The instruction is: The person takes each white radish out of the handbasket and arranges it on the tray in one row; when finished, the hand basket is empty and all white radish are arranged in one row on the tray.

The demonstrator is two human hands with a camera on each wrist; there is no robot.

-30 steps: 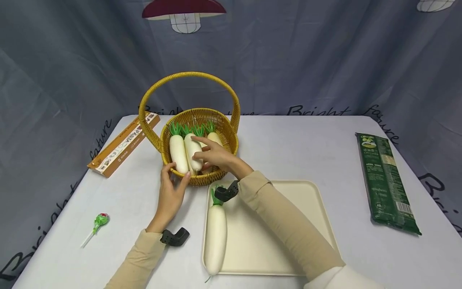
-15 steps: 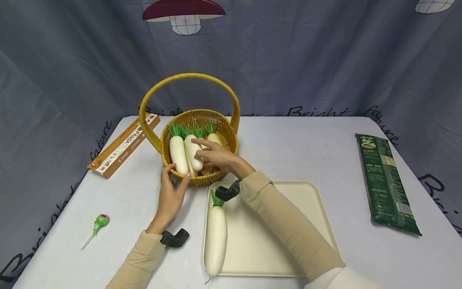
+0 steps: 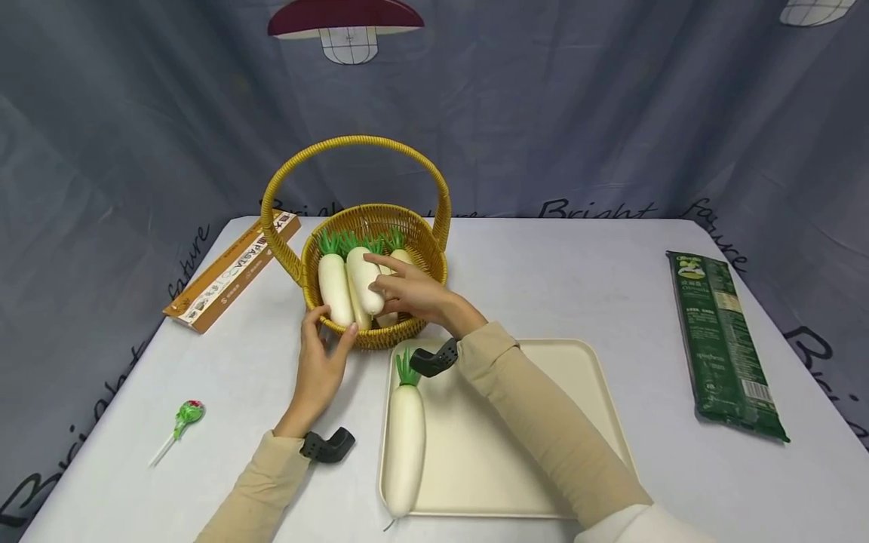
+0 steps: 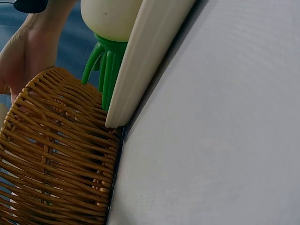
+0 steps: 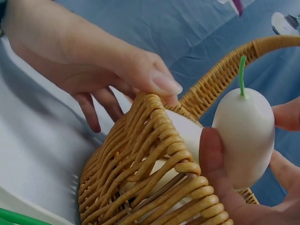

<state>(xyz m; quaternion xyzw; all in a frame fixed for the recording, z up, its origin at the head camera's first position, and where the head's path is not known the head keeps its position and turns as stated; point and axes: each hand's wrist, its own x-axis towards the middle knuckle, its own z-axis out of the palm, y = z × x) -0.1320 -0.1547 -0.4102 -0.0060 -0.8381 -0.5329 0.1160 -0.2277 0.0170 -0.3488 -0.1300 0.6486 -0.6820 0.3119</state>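
Observation:
A yellow wicker basket (image 3: 434, 260) with a tall handle holds several white radishes with green tops. My right hand (image 3: 406, 290) reaches into it and grips one radish (image 3: 363, 277) between thumb and fingers; the right wrist view shows that radish (image 5: 244, 133) lifted a little above the rim. My left hand (image 3: 324, 354) holds the basket's near rim (image 5: 154, 133), thumb on top. Another white radish (image 3: 404, 437) lies along the left side of a cream tray (image 3: 543, 452) in front of the basket; the left wrist view shows its green top (image 4: 101, 61) by the tray's corner.
A long orange pasta box (image 3: 234, 269) lies left of the basket. A green-wrapped lollipop (image 3: 186, 417) sits near the table's front left. A dark green packet (image 3: 723, 339) lies at the right. A grey curtain hangs behind the white table (image 3: 557, 264).
My right hand has closed more around the radish and raised it slightly inside the basket. The left hand stays on the rim.

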